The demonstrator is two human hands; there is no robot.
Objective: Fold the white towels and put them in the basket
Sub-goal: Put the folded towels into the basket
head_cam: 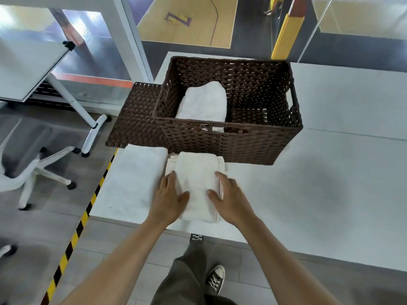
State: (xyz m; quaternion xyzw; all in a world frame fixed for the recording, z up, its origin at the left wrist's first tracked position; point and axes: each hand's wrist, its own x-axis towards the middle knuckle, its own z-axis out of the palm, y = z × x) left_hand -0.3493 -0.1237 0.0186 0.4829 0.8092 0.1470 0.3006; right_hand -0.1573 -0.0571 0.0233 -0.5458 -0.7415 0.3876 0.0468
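Left hand (168, 194) and right hand (229, 197) flank a folded white towel (198, 183), one on each long side. Fingers of both lie nearly straight along the towel's edges and both thumbs rest on its top face; neither hand is closed around it. The towel is a narrow, thick rectangle. Its long axis runs straight away from the person, the near end at the table's front edge and the far end just short of the basket's near wall. A wider white layer shows beneath it on both sides; cannot tell whether it belongs to the same towel. Just to its left lies a second towel (141, 179), flatter and broader, at the table's near left corner, with its long axis also running away from the person. The surface is a white table (330, 172). The floor is grey tile with yellow-black hazard tape (77, 227) along the table's left side. A chair (33, 161) with a white wheeled base and a tilted white stand (28, 67) are at left, and glass panels with a court-marked floor (187, 20) lie beyond. A dark brown woven basket (229, 137) sits on the table with a handle cut-out in its near wall. Inside, toward its left side, is one folded towel (204, 102). A matching woven lid (136, 117) lies against the basket's left wall, partly overhanging the table edge.
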